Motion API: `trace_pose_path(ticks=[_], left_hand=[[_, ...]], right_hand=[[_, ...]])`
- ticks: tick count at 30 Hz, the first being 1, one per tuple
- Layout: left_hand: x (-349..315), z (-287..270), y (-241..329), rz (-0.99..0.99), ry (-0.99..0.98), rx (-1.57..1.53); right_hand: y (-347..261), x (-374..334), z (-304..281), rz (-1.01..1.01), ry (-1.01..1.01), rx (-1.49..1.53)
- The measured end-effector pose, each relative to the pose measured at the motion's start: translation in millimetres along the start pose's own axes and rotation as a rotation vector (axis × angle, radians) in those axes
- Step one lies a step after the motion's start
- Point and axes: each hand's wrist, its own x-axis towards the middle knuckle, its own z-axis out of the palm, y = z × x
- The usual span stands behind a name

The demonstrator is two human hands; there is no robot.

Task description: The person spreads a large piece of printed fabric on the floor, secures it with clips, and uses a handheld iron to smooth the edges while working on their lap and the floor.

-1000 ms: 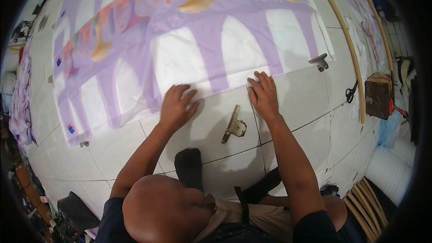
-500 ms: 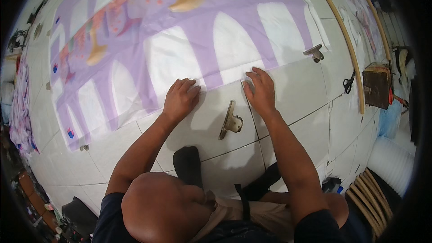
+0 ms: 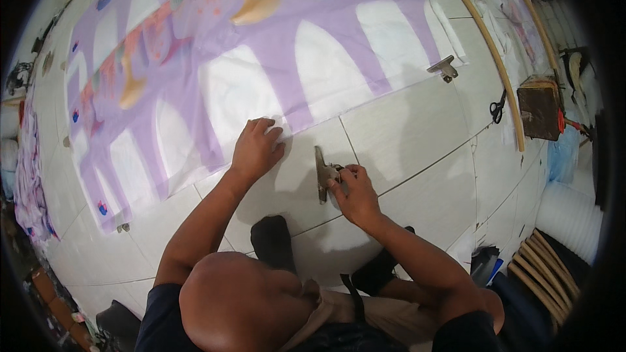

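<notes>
A wide lilac and white printed sheet (image 3: pixel 261 72) of thin cloth lies spread over the floor. My left hand (image 3: pixel 255 146) lies on its near edge, the fingers slightly bent and apart, pressing the cloth and holding nothing. In front of my feet, my right hand (image 3: pixel 354 192) pinches a large metal bulldog clip (image 3: pixel 322 176) by its grip, with the long jaw turned to the left. The clip is apart from the sheet. Another bulldog clip (image 3: pixel 443 67) grips the sheet's near right corner, and a smaller clip (image 3: pixel 124 227) sits at the near left corner.
Black scissors (image 3: pixel 497 108) lie beside a long curved wooden strip (image 3: pixel 486 42) on the right. Past them stand a worn brown box (image 3: pixel 540 112), a white foam roll (image 3: pixel 569 212) and several curved wooden pieces (image 3: pixel 538 277). Crumpled printed cloth (image 3: pixel 36 182) lies far left.
My right hand has left the sheet's edge, come down toward me and taken hold of the loose bulldog clip, which has turned slightly. My left hand stays on the edge.
</notes>
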Motion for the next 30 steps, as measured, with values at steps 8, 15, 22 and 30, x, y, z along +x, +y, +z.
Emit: trace_pose_path(ticks=[8,15,22,30], left_hand=[[0,3,-5,0.031,-0.036,0.11],[0,8,-5,0.088,0.015,0.092],[-4,9,-11,0.093,0.03,0.075],[-6,16,-15,0.143,0.096,0.071]], right_hand=[[-5,19,0,0.471,-0.236,0.464],[14,16,16,0.549,-0.353,0.716],[-16,42,13,0.676,-0.229,1.022],[-3,84,18,0.689,0.166,1.206]])
